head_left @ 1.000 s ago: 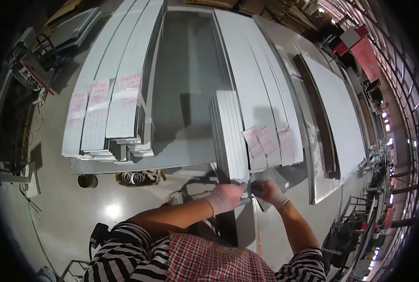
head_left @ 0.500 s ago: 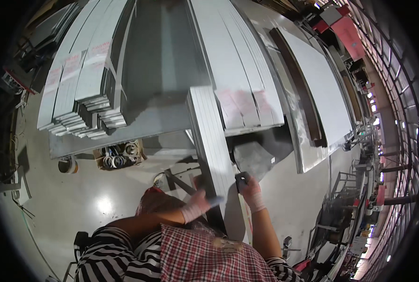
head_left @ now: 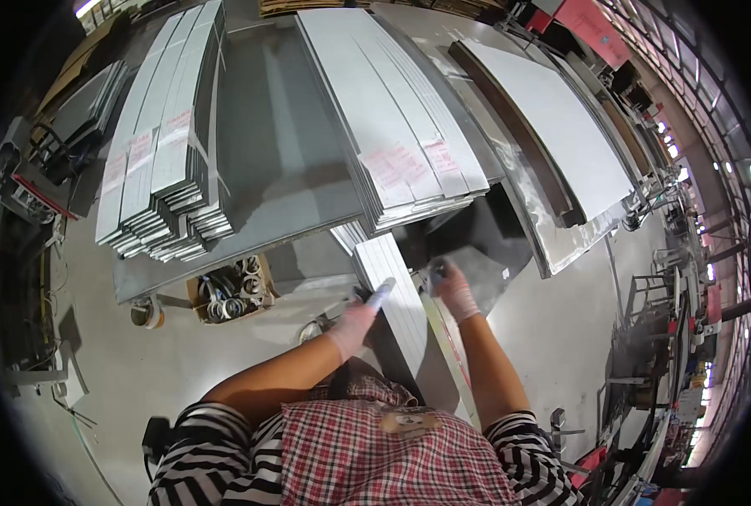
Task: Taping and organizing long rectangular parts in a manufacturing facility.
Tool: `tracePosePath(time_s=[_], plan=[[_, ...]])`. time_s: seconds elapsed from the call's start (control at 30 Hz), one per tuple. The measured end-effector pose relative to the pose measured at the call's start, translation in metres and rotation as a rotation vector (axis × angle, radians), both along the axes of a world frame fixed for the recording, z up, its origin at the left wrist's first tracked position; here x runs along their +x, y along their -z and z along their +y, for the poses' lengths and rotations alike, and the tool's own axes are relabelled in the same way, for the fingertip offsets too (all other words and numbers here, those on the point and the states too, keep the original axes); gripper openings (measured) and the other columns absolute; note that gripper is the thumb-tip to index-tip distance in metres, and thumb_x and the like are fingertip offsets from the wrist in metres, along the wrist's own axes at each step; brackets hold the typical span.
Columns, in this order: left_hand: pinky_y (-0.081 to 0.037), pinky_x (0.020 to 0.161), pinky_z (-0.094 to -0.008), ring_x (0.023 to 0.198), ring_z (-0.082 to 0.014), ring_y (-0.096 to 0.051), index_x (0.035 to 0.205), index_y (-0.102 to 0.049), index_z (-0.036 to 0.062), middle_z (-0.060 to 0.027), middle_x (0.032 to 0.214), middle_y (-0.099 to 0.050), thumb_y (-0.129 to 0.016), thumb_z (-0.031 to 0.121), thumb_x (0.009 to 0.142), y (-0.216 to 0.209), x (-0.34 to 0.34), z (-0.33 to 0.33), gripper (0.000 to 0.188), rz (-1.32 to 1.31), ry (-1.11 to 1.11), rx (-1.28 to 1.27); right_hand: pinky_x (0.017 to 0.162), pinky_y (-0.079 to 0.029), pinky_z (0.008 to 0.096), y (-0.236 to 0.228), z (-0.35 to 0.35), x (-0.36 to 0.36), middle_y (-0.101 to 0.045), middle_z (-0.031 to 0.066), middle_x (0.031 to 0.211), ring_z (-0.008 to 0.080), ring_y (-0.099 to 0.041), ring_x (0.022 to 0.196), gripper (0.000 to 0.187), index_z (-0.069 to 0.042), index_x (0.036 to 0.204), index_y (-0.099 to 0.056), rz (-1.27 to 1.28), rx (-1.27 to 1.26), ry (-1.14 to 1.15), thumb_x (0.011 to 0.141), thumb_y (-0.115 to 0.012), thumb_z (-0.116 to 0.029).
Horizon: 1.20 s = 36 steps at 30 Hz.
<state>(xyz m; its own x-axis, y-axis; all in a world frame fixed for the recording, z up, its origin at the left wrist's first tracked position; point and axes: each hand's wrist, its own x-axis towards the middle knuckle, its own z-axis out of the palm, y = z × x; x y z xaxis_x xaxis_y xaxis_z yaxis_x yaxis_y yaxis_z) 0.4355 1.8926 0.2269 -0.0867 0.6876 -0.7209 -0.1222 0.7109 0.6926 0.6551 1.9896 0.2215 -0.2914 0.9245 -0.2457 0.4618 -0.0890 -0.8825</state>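
Note:
A narrow stack of long pale panels (head_left: 405, 312) runs from below the table edge toward my body. My left hand (head_left: 354, 327) lies against its left edge, with its fingers stretched forward along the side. The thumb, in a pale blue covering, rests apart from them on top. Right of the stack, my right hand (head_left: 458, 293) is closed around a small black object (head_left: 437, 268), blurred so its kind is unclear. Both hands have pale wraps from palm to wrist. A yellowish-green strip with a red line (head_left: 447, 341) lies along the stack's right side.
Beyond the hands, taped white panel stacks lie on a grey table (head_left: 287, 143): one at left (head_left: 169, 126), one at centre (head_left: 392, 101). At right is a large white sheet (head_left: 552, 118). A box of rings (head_left: 232, 291) and a can (head_left: 148, 314) sit under the table's front edge.
Both hands have moved forward along the narrow stack. Its far end shows nearer to me, below the table edge. The whole view has shifted.

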Motion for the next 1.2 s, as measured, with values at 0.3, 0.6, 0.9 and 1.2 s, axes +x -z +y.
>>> tracePosePath(time_s=[0.3,0.6,0.9,1.2], plan=[[-0.052,0.065,-0.0266,0.071,-0.0107,-0.06,0.099,-0.058,0.0041,-0.0026,0.082,-0.065,-0.074,0.014,0.087,-0.076,-0.033,0.023,0.022,-0.197,0.199,0.948,0.071,-0.053,0.0443,-0.224,-0.023,-0.093,-0.064,0.0162,0.081,0.0344,-0.066,0.078,0.054,-0.015,0.139,-0.046,-0.756,0.356,-0.956,0.086,-0.055,-0.007],[-0.049,0.056,-0.0256,0.062,-0.0126,-0.058,0.096,-0.057,0.0015,-0.0056,0.078,-0.06,-0.062,0.02,0.097,0.01,-0.075,0.019,0.019,-0.406,0.149,0.167,0.075,-0.052,0.0403,-0.064,0.125,0.016,-0.07,0.0141,0.09,0.0318,-0.068,0.085,0.03,-0.013,0.112,-0.068,-0.542,0.076,-0.721,0.09,-0.064,-0.033],[-0.054,0.081,-0.0334,0.092,-0.0189,-0.066,0.115,-0.061,0.0011,-0.0101,0.101,-0.068,-0.07,0.02,0.088,0.108,-0.048,0.031,0.035,-0.425,0.102,0.193,0.107,-0.037,0.0493,-0.134,-0.01,-0.062,-0.046,0.0293,0.138,0.0474,-0.042,0.13,0.083,0.0,0.14,-0.042,-0.042,-0.027,0.032,0.075,-0.08,-0.034],[-0.052,0.078,-0.0271,0.085,-0.0156,-0.062,0.132,-0.055,0.0065,-0.0069,0.105,-0.064,-0.066,0.029,0.089,0.188,0.003,0.132,0.05,-0.701,0.164,0.233,0.086,-0.049,0.0504,-0.076,-0.049,-0.092,-0.049,0.0314,0.128,0.0451,-0.056,0.103,0.069,-0.015,0.131,-0.054,-0.668,0.304,0.051,0.068,-0.08,-0.019]])
